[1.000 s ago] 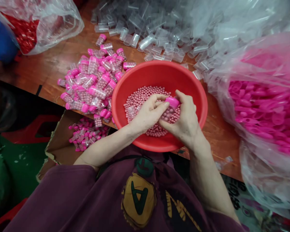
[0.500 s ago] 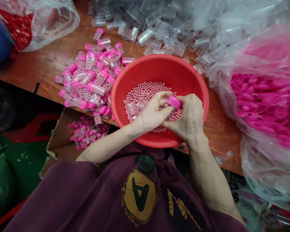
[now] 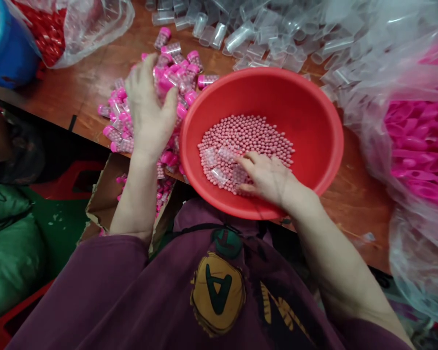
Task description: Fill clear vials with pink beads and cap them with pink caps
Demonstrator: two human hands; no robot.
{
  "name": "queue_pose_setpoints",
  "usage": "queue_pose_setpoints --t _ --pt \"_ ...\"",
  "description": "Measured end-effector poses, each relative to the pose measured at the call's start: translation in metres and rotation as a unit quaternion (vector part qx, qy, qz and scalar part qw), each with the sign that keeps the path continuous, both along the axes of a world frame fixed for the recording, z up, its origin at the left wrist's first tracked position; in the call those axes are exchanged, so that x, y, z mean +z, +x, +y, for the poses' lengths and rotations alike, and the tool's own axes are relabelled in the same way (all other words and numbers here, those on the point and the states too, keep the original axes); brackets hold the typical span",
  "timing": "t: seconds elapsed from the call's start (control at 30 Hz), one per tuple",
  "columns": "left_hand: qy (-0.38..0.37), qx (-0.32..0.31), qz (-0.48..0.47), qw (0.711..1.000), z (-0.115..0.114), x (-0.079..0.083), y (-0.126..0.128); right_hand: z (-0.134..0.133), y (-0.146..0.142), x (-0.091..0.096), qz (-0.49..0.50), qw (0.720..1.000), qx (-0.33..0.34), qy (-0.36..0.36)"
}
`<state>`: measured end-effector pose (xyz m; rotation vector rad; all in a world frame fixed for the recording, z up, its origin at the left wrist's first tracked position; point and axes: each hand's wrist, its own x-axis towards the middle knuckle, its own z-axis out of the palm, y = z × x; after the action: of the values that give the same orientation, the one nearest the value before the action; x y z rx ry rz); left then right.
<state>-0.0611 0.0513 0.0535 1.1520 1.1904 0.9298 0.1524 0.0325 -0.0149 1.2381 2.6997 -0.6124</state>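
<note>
My left hand [image 3: 149,107] is over the pile of small clear bottles with pink caps [image 3: 122,121], thumb and fingers spread. Its fingertips reach in among the bottles, and no bottle is visibly gripped. My right hand [image 3: 272,177] is low inside the red bowl [image 3: 317,126], palm down, with thumb and fingers apart. Pink beads [image 3: 251,131] cover the bowl's bottom. Several clear plastic tubes [image 3: 218,175] lie among them. Right by my right fingertips sits one such tube, partly hidden; I cannot see a firm hold on it.
Loose clear tubes [image 3: 241,36] spread behind the bowl. On the right, a plastic bag holds pink caps [image 3: 419,150]. At the back left are a bag of red pieces [image 3: 47,34] and a blue bucket [image 3: 10,53]. A cardboard box [image 3: 105,194] with capped bottles stands below the table's edge.
My hands have parted. The left one moved from the bowl to the bottle pile, and the pink-capped bottle is out of my grasp. My right hand dropped lower among the beads. The view shifted.
</note>
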Motion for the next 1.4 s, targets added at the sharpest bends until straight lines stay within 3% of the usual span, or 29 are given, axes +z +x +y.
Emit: queue_pose_setpoints --t 0.13,0.2,0.33,0.4,0.47,0.6,0.7,0.8,0.9,1.0,1.1,1.27,1.33,1.4 --pt "0.019 -0.031 0.044 0.998 -0.003 -0.016 -0.008 -0.001 0.001 -0.008 0.002 1.0 -0.023 -0.006" --pt "0.02 -0.062 0.063 0.996 -0.005 -0.026 -0.007 0.002 0.014 -0.005 0.094 0.993 -0.078 -0.01" --pt "-0.01 -0.128 0.041 0.991 -0.005 -0.042 0.006 0.001 0.038 0.004 0.308 0.936 -0.169 -0.007" --pt "-0.013 -0.136 0.036 0.99 -0.006 -0.046 0.017 -0.006 0.04 0.006 0.312 0.933 -0.178 0.03" --pt "0.048 -0.128 0.099 0.986 -0.009 -0.046 0.027 -0.013 0.036 0.006 0.272 0.94 -0.188 0.079" --pt "0.184 -0.145 0.308 0.922 -0.013 -0.041 0.042 -0.022 0.021 0.001 0.205 0.948 -0.18 0.164" --pt "0.169 -0.18 0.386 0.889 -0.013 -0.038 0.048 -0.025 0.009 -0.005 0.149 0.958 -0.152 0.19" --pt "0.153 -0.219 0.404 0.875 -0.008 -0.039 0.05 -0.025 0.0 -0.01 0.099 0.967 -0.147 0.185" --pt "0.175 -0.244 0.435 0.849 0.002 -0.041 0.047 -0.023 -0.001 -0.007 0.114 0.969 -0.138 0.171" --pt "0.204 -0.24 0.541 0.78 0.024 -0.043 0.04 -0.021 0.014 0.0 0.131 0.963 -0.15 0.182" --pt "0.237 -0.246 0.612 0.713 0.051 -0.048 0.034 -0.025 0.039 0.005 0.128 0.948 -0.204 0.21" --pt "0.258 -0.344 0.651 0.626 0.072 -0.058 0.049 -0.051 0.08 0.005 0.174 0.907 -0.269 0.273" --pt "0.265 -0.391 0.641 0.605 0.069 -0.06 0.067 -0.06 0.095 0.001 0.18 0.886 -0.296 0.307" --pt "0.277 -0.425 0.61 0.609 0.062 -0.061 0.087 -0.066 0.114 -0.006 0.191 0.863 -0.335 0.327"
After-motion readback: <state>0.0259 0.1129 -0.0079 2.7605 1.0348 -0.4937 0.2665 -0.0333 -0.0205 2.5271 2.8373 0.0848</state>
